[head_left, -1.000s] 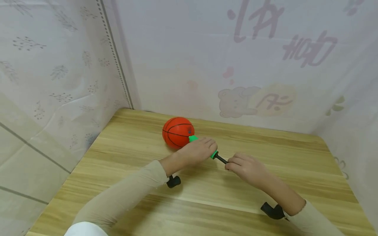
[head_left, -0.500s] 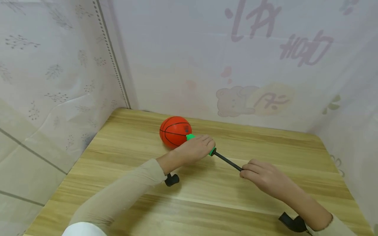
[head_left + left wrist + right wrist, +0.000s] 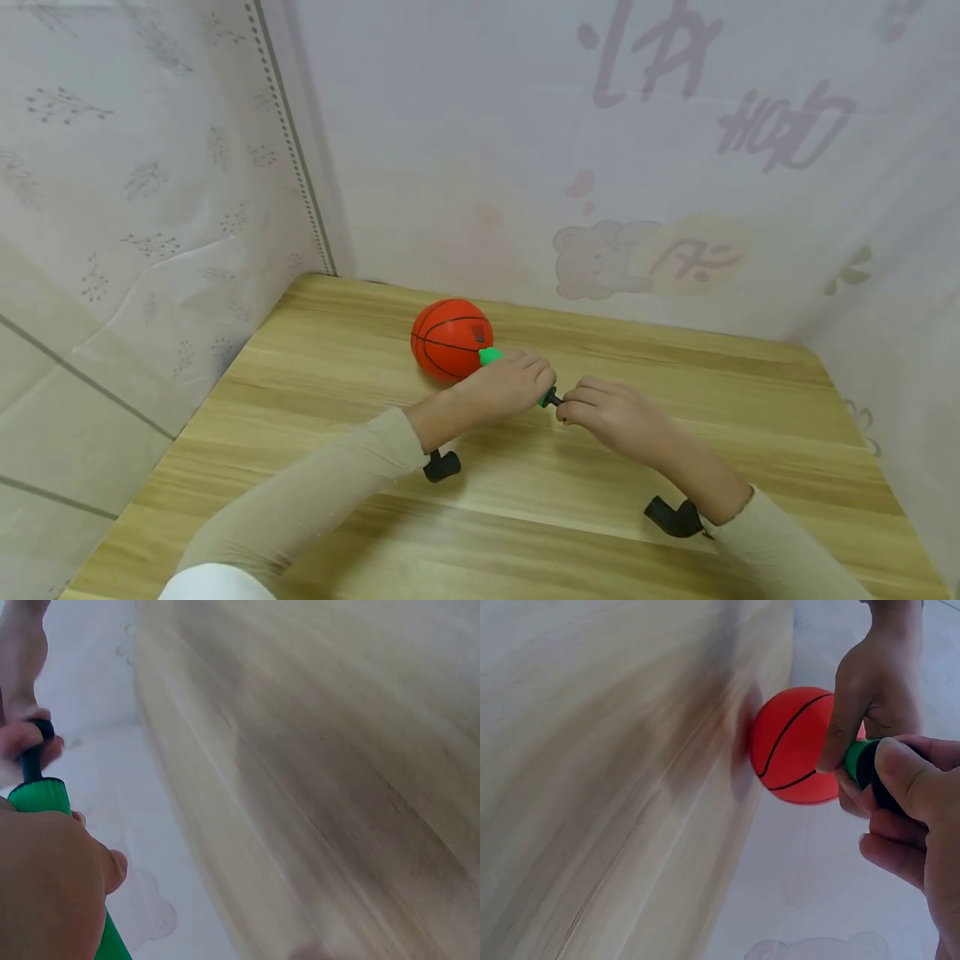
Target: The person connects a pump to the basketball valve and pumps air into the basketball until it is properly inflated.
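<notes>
A small orange-red basketball (image 3: 450, 340) with black lines rests on the wooden table. Against its right side lies the green nozzle end of a hand pump (image 3: 490, 356); whether a needle sits in the ball cannot be made out. My left hand (image 3: 504, 387) is wrapped around the green barrel, which also shows in the left wrist view as a green tube (image 3: 41, 795). With thumb and fingers my right hand (image 3: 611, 417) grips the black handle (image 3: 39, 731) at the rod's end. Only a short bit of black rod shows between the hands.
The wooden table (image 3: 337, 517) runs up to a pale printed cloth wall (image 3: 450, 150) behind and at both sides. A black wrist-camera mount (image 3: 442, 467) hangs below the left wrist, another black mount (image 3: 672, 517) below the right.
My right hand first drew the black rod out down and to the right, then pushed it back in toward the left hand. The left hand and ball stayed nearly in place.
</notes>
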Available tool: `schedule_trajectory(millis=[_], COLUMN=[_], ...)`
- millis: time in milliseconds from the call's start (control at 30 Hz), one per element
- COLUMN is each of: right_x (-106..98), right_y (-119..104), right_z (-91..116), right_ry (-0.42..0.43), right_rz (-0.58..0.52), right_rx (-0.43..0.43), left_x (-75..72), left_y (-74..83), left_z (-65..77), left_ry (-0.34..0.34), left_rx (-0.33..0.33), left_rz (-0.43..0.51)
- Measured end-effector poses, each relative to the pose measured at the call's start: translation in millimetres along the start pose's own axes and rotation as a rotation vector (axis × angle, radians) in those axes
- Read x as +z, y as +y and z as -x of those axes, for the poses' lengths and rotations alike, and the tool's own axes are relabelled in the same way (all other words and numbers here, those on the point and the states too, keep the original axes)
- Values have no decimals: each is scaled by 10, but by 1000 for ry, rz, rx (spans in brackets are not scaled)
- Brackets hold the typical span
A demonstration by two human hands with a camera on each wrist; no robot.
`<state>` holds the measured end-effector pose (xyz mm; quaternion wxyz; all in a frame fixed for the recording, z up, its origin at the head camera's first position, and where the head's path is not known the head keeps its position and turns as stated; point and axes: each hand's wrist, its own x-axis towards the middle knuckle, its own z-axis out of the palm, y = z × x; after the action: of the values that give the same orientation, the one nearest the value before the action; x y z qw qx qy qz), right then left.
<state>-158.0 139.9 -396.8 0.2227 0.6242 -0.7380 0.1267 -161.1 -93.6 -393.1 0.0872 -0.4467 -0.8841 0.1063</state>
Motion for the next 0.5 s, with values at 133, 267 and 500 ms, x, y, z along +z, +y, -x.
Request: schedule_trajectory(millis=[133,267,500], right_x=[42,0,-213], right_y=[37,17,-137], right_z=[-85,-31,309], right_ry=[44,68,50], right_rz=[-21,-1,14], right_rx=[-1,-12,16], left_x=[-1,13,25], left_y=[-39,-76,-107], left_z=[14,34,47], left_ry=[-4,-4,15], left_rx=[-15,-21,-6], left_rz=[55,68,66])
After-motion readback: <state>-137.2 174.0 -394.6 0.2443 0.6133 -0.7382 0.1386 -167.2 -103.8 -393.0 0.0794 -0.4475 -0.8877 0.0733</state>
